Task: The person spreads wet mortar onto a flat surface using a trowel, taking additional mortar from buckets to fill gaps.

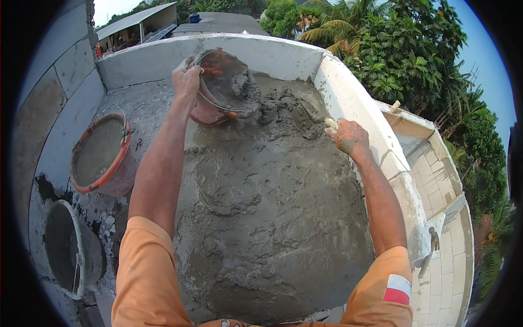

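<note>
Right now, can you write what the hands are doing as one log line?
left hand: tips red bucket | right hand: grips trowel handle, blade in wet mortar | orange bucket at left

Concrete slab (150, 106) walled by white blocks (354, 103). Wet mortar (272, 207) spreads over most of it. Tipped red bucket (220, 82) lies at mortar's far edge. Orange bucket (103, 155) and grey bucket (71, 248) stand at left.

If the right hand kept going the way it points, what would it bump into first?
Probably the heap of wet mortar. The right hand grips a trowel handle aimed up-left at it; the tipped red bucket lies beyond. Depth is hard to judge.
</note>
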`<state>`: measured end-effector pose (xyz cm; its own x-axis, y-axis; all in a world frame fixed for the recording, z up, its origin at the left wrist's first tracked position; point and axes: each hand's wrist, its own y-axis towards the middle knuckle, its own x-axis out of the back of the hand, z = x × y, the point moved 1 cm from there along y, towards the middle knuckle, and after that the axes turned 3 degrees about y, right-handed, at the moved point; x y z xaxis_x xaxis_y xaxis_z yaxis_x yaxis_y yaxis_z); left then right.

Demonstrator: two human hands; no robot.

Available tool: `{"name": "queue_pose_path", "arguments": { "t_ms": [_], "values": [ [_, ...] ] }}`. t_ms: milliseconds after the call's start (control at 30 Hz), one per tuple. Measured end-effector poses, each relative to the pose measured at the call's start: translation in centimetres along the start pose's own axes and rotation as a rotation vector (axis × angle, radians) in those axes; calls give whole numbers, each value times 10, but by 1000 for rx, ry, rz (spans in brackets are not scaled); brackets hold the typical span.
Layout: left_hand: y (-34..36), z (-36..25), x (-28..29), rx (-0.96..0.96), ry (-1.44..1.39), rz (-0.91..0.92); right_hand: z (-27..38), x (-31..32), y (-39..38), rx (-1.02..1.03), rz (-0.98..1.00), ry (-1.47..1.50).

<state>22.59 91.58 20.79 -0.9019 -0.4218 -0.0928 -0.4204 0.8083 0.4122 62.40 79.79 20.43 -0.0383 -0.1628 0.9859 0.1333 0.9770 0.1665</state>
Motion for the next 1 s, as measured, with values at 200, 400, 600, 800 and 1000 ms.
{"name": "queue_pose_path", "arguments": {
  "t_ms": [200,400,600,800,1000],
  "values": [
    [4,43,66,67,46,-239,1,-26,-42,50,-80,-114],
    [-13,51,91,66,180,-318,-11,-79,-19,204,-140,-343],
    [-12,48,92,38,386,-302,-18,-94,28,109,-157,-305],
    [-8,54,92,27,386,-279,-6,-72,82,-107,131,-151],
    [-3,57,94,-5,504,-303,-23,-32,58,-85,190,-22]
  ]
}}
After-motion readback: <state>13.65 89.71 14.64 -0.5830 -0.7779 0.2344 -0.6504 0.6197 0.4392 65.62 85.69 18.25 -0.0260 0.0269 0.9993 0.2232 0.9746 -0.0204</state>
